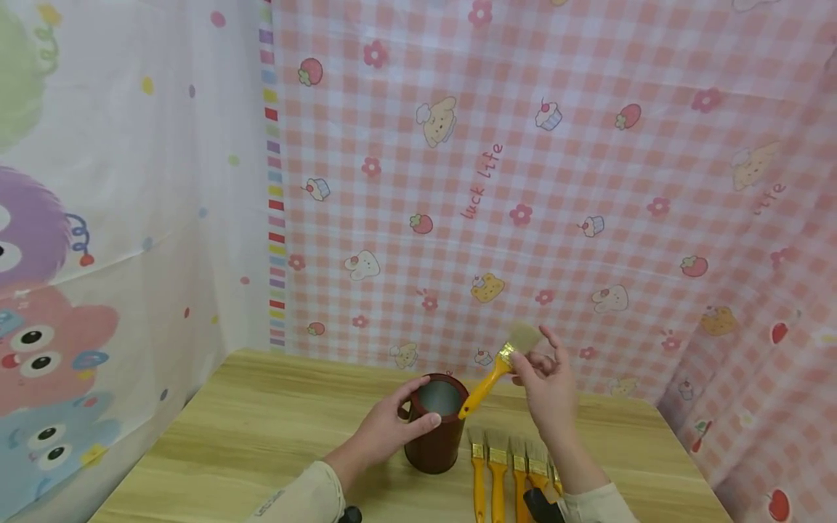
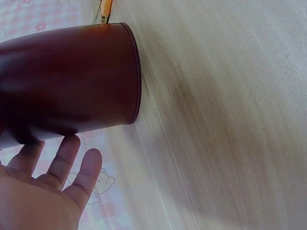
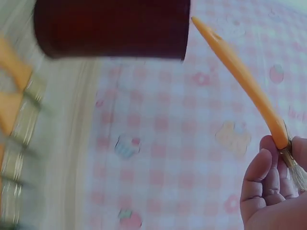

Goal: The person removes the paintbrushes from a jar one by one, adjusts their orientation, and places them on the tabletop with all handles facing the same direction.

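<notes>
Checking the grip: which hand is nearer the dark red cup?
Left. The left hand grips the cup; the right hand holds a brush beside it.

Row of yellow-handled flat paintbrushes [image 1: 506, 472] cut off by head view's bottom edge, motion-blurred in right wrist view. Dark red cylindrical cup [image 2: 67, 81] cropped left in left wrist view.

Wooden counter [image 1: 261, 428] lies open across the lower left of the frame. Dark red cylindrical cup [image 1: 434, 444] and the row of yellow-handled paintbrushes [image 1: 510, 472] obstruct lower centre.
</notes>
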